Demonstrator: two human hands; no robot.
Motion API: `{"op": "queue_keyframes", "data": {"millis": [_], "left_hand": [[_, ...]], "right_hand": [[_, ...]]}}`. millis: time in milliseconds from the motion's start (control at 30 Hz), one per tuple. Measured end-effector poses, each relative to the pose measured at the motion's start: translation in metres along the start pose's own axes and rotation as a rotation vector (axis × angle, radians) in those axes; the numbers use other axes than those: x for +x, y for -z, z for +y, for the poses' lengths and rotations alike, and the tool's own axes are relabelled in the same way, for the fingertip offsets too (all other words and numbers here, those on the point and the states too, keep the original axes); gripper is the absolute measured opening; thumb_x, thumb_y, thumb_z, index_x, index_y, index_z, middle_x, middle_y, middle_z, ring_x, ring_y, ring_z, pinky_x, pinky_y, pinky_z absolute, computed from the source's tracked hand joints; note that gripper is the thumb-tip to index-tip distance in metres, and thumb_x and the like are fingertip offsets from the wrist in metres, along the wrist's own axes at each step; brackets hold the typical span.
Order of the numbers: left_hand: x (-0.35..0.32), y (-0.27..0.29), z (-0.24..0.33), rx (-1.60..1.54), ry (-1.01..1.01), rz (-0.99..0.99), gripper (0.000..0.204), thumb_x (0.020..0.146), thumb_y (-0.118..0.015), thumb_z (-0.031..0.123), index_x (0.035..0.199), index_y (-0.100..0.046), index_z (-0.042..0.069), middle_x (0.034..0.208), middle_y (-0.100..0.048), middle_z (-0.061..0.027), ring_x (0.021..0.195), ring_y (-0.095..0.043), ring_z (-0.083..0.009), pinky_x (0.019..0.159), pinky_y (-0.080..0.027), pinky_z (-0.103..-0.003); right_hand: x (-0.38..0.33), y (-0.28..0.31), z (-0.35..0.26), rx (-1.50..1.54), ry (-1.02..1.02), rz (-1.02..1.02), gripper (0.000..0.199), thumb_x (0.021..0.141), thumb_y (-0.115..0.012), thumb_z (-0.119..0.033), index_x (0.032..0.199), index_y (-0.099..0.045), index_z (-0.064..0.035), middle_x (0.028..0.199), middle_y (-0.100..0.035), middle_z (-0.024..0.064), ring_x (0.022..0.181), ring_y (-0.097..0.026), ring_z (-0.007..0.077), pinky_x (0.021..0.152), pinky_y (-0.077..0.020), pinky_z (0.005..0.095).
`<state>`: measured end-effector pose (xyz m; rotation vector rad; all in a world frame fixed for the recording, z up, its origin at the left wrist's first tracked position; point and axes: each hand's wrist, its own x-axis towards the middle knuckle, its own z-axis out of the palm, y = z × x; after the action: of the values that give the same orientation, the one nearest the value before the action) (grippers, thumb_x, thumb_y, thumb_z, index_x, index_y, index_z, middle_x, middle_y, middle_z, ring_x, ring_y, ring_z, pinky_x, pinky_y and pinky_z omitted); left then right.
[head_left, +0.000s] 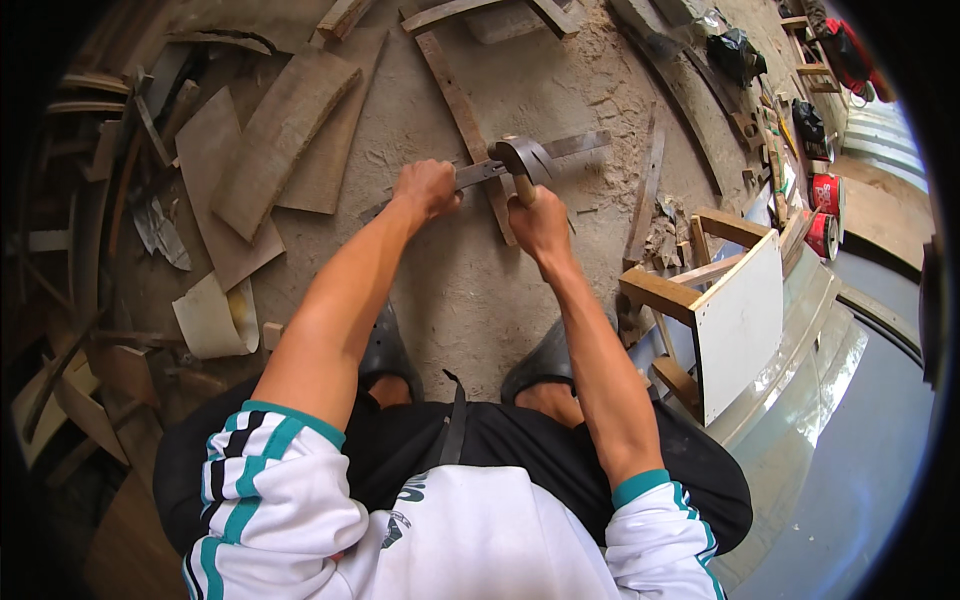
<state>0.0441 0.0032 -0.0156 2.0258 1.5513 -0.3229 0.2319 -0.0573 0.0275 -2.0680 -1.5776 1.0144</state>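
My right hand [540,222] is wrapped round the short handle of a claw hammer [524,160]. The dark metal head hangs over a narrow grey-brown wooden strip [580,144]; whether it touches the strip I cannot tell. Fingers closed, my left hand [428,188] grips the same strip to the left of the hammer. The strip lies crosswise over a longer wooden slat [455,95] on the dusty ground, and a small dark spot, perhaps a nail or hole, shows near the crossing.
Wide boards [285,140] and scrap wood lie at the left. Nearer on that side is a curved pale sheet [208,318]. A wooden frame with a white panel [742,320] stands at my right, beside glass-like sheets [800,400]. Red cans [826,195] and a black bag [737,55] sit farther right.
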Motion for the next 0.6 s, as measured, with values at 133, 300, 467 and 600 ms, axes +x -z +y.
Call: {"op": "queue_keyframes", "data": {"millis": [133,300,467,600], "left_hand": [[0.005,-0.002,0.001,0.012,-0.001,0.013,0.034,0.078,-0.073,0.031,0.095,-0.073,0.002,0.094,-0.073,-0.0218,0.093,-0.071,-0.0379,0.083,-0.057,-0.046],[0.008,-0.012,-0.005,0.015,-0.044,0.05,0.041,0.078,-0.072,0.037,0.098,-0.067,0.002,0.088,-0.071,-0.0217,0.088,-0.07,-0.0403,0.079,-0.055,-0.05],[0.008,-0.01,-0.018,-0.057,-0.106,0.043,0.05,0.077,-0.071,0.045,0.105,-0.067,0.004,0.091,-0.071,-0.021,0.089,-0.069,-0.0404,0.079,-0.053,-0.05],[-0.002,-0.006,-0.03,-0.158,-0.162,0.023,0.061,0.077,-0.072,0.054,0.113,-0.067,0.004,0.093,-0.07,-0.0232,0.092,-0.067,-0.0412,0.08,-0.051,-0.048]], "right_hand": [[0.002,-0.002,0.013,-0.11,-0.056,-0.041,0.02,0.084,-0.061,-0.018,0.093,-0.068,-0.001,0.086,-0.067,0.0278,0.086,-0.067,0.0453,0.073,-0.0513,0.0478],[0.001,0.011,0.053,0.019,-0.034,0.206,0.019,0.086,-0.066,-0.025,0.094,-0.069,-0.0085,0.088,-0.071,0.0228,0.087,-0.069,0.0424,0.074,-0.0529,0.0498],[-0.006,0.052,0.084,-0.114,-0.39,0.369,0.032,0.087,-0.069,-0.035,0.106,-0.066,-0.0089,0.09,-0.072,0.0196,0.091,-0.07,0.0418,0.078,-0.052,0.0517],[-0.002,0.072,0.131,-0.243,-0.476,0.363,0.037,0.088,-0.069,-0.037,0.109,-0.063,-0.0075,0.1,-0.072,0.0204,0.097,-0.068,0.0419,0.084,-0.0509,0.0511]]}}
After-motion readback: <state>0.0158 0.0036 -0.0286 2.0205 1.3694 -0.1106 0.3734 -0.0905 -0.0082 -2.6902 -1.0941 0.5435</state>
